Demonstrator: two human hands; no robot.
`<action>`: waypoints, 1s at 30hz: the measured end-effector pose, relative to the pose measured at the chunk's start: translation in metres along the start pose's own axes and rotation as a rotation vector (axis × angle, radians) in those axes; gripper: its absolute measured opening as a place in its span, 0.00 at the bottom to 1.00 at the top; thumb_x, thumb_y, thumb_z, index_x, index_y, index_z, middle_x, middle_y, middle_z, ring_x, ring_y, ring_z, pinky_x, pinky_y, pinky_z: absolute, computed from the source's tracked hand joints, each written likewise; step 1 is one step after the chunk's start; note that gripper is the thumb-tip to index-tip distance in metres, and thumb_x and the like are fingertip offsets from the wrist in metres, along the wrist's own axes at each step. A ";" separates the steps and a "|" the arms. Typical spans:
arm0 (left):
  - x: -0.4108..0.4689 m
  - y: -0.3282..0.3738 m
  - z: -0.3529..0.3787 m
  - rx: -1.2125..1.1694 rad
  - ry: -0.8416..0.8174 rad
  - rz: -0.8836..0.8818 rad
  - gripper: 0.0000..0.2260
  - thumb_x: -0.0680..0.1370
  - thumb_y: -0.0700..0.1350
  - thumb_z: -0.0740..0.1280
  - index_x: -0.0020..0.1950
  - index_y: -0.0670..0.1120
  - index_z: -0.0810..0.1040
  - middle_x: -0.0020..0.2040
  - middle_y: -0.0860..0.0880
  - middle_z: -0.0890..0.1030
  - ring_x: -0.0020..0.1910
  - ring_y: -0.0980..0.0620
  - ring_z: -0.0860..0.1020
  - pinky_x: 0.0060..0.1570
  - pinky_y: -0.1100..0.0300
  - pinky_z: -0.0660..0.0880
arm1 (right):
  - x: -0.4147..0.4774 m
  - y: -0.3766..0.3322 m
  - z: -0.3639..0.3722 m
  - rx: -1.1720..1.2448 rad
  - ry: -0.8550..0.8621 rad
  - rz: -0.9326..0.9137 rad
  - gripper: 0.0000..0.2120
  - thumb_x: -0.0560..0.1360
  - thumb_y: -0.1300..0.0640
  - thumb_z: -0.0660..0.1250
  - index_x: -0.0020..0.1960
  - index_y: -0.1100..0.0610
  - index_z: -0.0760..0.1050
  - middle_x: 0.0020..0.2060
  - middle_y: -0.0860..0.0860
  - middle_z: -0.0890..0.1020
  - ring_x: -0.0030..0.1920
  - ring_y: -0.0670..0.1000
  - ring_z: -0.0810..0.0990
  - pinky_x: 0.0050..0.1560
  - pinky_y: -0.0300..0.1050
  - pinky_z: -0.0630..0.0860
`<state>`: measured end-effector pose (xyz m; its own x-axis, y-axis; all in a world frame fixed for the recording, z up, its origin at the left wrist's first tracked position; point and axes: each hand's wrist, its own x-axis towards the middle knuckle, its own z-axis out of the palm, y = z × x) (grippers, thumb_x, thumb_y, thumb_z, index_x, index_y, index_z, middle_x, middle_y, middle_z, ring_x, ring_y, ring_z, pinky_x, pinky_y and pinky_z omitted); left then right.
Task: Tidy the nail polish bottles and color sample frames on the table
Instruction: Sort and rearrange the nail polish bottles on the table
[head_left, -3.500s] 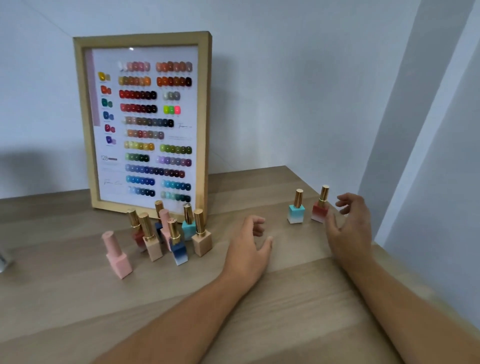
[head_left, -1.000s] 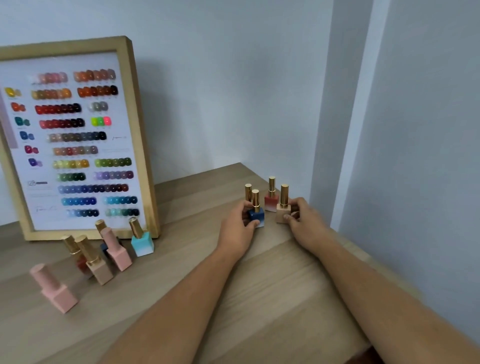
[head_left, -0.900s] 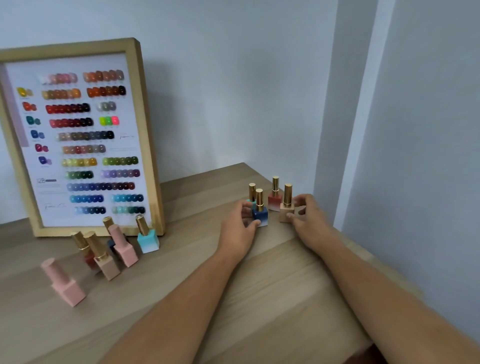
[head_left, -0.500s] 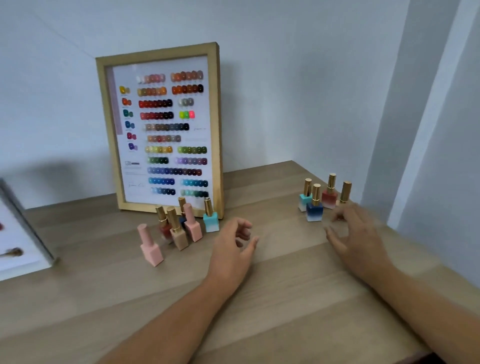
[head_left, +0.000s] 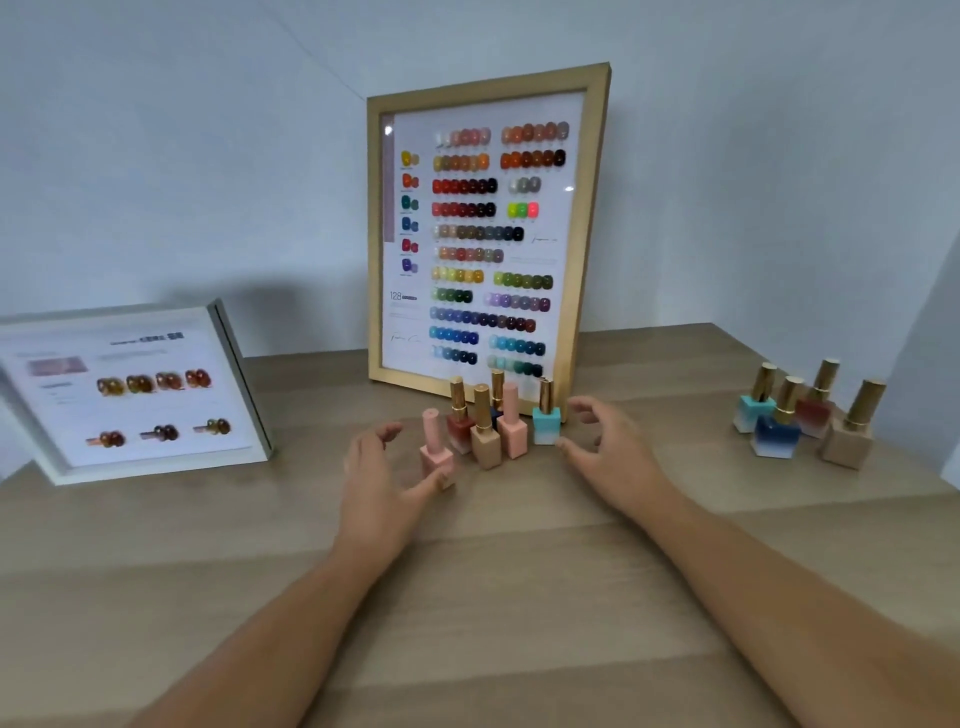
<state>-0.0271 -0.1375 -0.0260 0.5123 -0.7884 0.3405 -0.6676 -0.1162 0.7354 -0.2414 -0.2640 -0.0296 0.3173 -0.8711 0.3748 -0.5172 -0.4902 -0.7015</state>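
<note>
Two hands: left hand (head_left: 382, 480) and right hand (head_left: 605, 449), fingers spread, empty
Between them: bottle cluster (head_left: 486, 448) on table (head_left: 519, 571)

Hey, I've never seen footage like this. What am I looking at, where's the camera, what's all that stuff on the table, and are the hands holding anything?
There is no machine here. A person is working with bare hands, and one wide-angle camera worn on their head looks forward and down, so you see roughly what they see.

The left hand and right hand are both open, one on each side of a cluster of nail polish bottles. Neither holds anything. The left thumb is right by the base of the nearest pink bottle, but I cannot tell whether it touches.

Behind the cluster, a wooden-framed colour chart stands upright by the wall. At the left, a white sample frame rests at a slant. At the far right, four more bottles stand together on the wooden table.
</note>
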 end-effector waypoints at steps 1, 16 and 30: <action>0.004 -0.002 0.000 -0.043 -0.065 -0.022 0.34 0.66 0.51 0.76 0.67 0.47 0.65 0.65 0.50 0.70 0.63 0.54 0.68 0.63 0.58 0.65 | 0.004 0.001 0.003 -0.001 0.003 0.008 0.23 0.70 0.53 0.70 0.64 0.49 0.69 0.58 0.47 0.75 0.56 0.45 0.72 0.58 0.46 0.73; 0.018 -0.005 0.007 -0.136 -0.159 0.010 0.15 0.68 0.46 0.75 0.52 0.51 0.77 0.43 0.54 0.80 0.42 0.56 0.77 0.39 0.67 0.69 | 0.019 0.002 0.015 0.068 -0.029 0.064 0.16 0.72 0.57 0.70 0.58 0.53 0.75 0.48 0.48 0.77 0.46 0.45 0.75 0.45 0.34 0.69; -0.013 0.078 0.082 -0.175 -0.315 0.300 0.19 0.69 0.49 0.73 0.58 0.52 0.76 0.48 0.60 0.76 0.46 0.63 0.74 0.42 0.78 0.68 | -0.040 0.042 -0.077 0.052 0.083 0.188 0.15 0.75 0.57 0.65 0.62 0.52 0.71 0.50 0.48 0.76 0.46 0.41 0.74 0.40 0.30 0.67</action>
<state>-0.1299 -0.1852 -0.0211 0.1037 -0.9199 0.3783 -0.6459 0.2269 0.7289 -0.3374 -0.2521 -0.0271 0.1509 -0.9477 0.2813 -0.5192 -0.3181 -0.7932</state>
